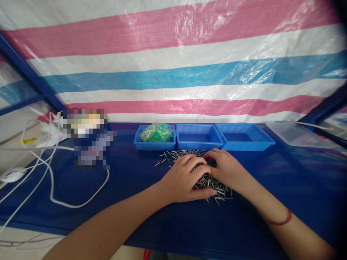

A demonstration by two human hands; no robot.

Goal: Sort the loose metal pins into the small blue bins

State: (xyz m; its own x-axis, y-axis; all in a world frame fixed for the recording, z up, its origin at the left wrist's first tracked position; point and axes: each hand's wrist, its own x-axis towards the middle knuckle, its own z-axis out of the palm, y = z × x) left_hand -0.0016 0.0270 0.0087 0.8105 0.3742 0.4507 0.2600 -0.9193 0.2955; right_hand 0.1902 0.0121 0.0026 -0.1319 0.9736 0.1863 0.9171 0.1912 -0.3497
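A loose heap of thin metal rods [207,182], shaped like small drill or screwdriver bits, lies on the blue table in front of me. Over its left side rests my left hand [183,178], fingers spread and curved, with the thumb stretched across the near edge. My right hand [226,168] reaches in from the right, its thumb and index finger apart over the bits. The fingertips of both hands meet near the heap's middle, and some right fingertips are partly hidden there. No bit shows clearly gripped in either hand.
Behind the heap stand a blue bin [154,145] of green plastic packets and two bare blue bins [199,147] [248,146]. A clear plastic lid [300,135] lies at right. White cables [65,206] and a mouse [13,174] are at left. A striped sheet [173,79] hangs behind.
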